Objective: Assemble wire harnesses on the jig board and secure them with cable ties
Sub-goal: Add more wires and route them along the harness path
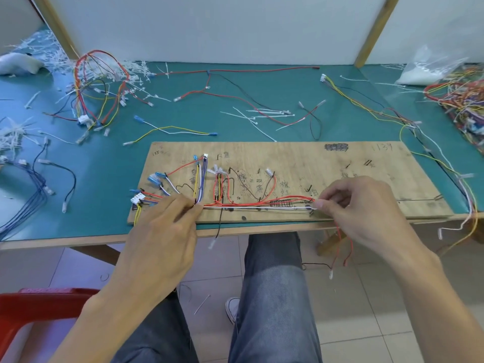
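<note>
Head view: a green-topped table (235, 100) carries a wooden jig board (340, 179) at its near edge, in front of a seated person. A harness (262, 204) of red, white and black wires runs along the board's near side between pegs. The left hand (167, 224) pinches the bundle where blue and yellow wires bend into it. The right hand (366, 208) pinches the red and white wires farther right, between thumb and forefinger. Loose white cable ties (262, 112) lie on the mat beyond the board. A white connector (138, 199) sits at the board's left end.
</note>
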